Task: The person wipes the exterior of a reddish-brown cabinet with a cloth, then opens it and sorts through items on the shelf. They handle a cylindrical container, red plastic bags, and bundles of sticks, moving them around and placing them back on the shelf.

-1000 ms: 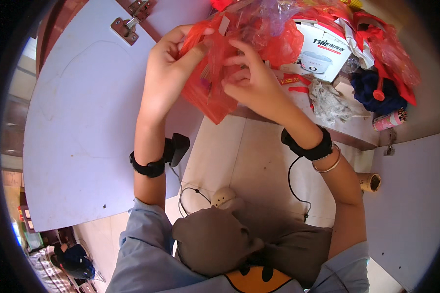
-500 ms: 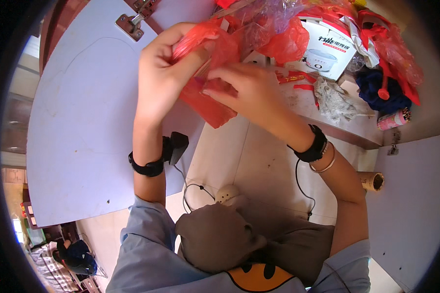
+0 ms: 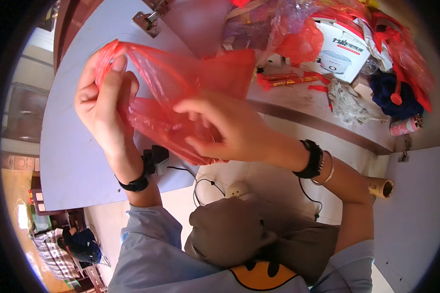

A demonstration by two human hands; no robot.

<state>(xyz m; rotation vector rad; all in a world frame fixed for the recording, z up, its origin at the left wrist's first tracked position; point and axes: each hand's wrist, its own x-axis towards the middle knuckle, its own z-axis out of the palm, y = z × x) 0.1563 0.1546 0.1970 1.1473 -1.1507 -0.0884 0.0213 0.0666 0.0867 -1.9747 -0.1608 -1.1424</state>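
A thin, see-through red plastic bag [image 3: 181,73] is spread out between my two hands, in front of the pale cupboard door. My left hand [image 3: 105,100] is closed on the bunched end of it, the film gathered between thumb and fingers. On the bag's other side is my right hand [image 3: 239,127], its fingers curved and its thumb held apart from them. It overlaps the bag in view; whether the fingertips touch the film I cannot tell. The bag looks creased and flat, and part of it lies hidden behind my right hand.
A pale door [image 3: 78,161] with a metal hinge [image 3: 147,24] stands at left. The cupboard shelf holds a white box [image 3: 340,53], crumpled red bags, red-wrapped sticks [image 3: 288,79], a grey rag [image 3: 349,102] and dark blue cloth [image 3: 393,95]. A cardboard tube [image 3: 380,187] is at right.
My left hand has moved left and down, drawing the bag out wider. My right hand has come lower, its fingers parting from the bunched film. The whole view has shifted slightly.
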